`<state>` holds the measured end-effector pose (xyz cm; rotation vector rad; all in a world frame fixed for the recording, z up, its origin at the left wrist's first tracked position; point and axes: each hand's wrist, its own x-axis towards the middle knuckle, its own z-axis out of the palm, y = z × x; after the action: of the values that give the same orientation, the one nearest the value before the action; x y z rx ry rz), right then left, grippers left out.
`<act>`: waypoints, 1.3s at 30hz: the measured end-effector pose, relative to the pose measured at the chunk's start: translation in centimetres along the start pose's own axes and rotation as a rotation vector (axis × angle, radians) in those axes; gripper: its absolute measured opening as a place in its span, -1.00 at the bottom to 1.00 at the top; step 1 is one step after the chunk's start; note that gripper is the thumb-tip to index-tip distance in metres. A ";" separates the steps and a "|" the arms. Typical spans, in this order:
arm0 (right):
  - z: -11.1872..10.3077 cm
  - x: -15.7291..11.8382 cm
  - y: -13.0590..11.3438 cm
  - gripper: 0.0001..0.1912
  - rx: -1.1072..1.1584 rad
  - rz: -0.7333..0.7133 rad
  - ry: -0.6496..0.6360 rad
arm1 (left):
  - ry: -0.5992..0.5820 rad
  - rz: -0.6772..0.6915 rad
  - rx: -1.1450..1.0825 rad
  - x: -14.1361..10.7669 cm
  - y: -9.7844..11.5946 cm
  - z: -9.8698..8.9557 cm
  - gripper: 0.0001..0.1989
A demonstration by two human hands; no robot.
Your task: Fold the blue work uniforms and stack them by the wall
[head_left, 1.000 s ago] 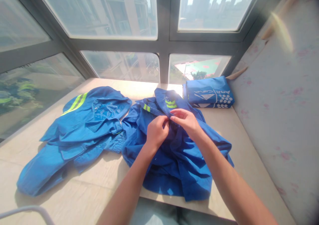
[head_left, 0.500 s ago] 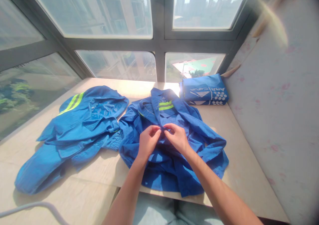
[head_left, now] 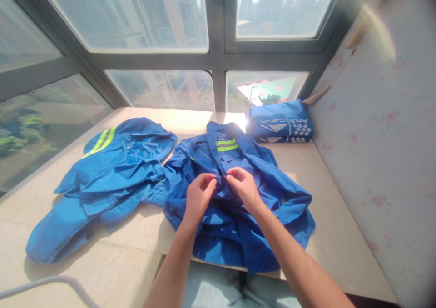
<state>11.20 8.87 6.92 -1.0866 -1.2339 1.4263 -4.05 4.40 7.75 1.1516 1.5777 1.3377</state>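
A dark blue work jacket (head_left: 238,226) with yellow-green stripes on its chest lies spread in front of me, collar toward the window. My left hand (head_left: 201,191) pinches the edge of its front opening between thumb and fingers. Close beside it, my right hand (head_left: 242,185) pinches the opposite front edge. A small gap of cloth shows between the two sets of fingertips; any button there is too small to make out. To the left lies a second blue jacket (head_left: 119,176), lighter in the sun, its sleeve touching the first one.
A folded blue bundle (head_left: 281,121) with white printing stands at the back right, against the patterned wall (head_left: 378,162). Windows (head_left: 139,15) border the far side of the pale wooden tabletop (head_left: 337,244). A grey cable (head_left: 51,280) crosses the lower left corner.
My hands have drawn slightly apart, the left one shifting a little to the left, both still pinching the jacket's front edges. The view has shifted slightly.
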 end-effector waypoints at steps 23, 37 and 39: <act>-0.1 2.1 -1.7 -0.90 -0.653 -0.604 -0.184 | -0.019 0.088 0.037 0.7 -0.1 -0.6 -0.75; 0.5 1.8 -1.5 -0.89 -0.703 -0.686 -0.076 | -0.034 0.135 0.158 0.9 0.5 -0.4 -0.82; 0.5 1.8 -1.5 -0.88 -0.719 -0.705 -0.071 | -0.068 0.126 0.163 0.9 0.5 -0.3 -0.81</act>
<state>10.55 10.67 8.41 -0.8911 -2.0050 0.4816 -4.55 5.22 8.31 1.4021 1.6109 1.2537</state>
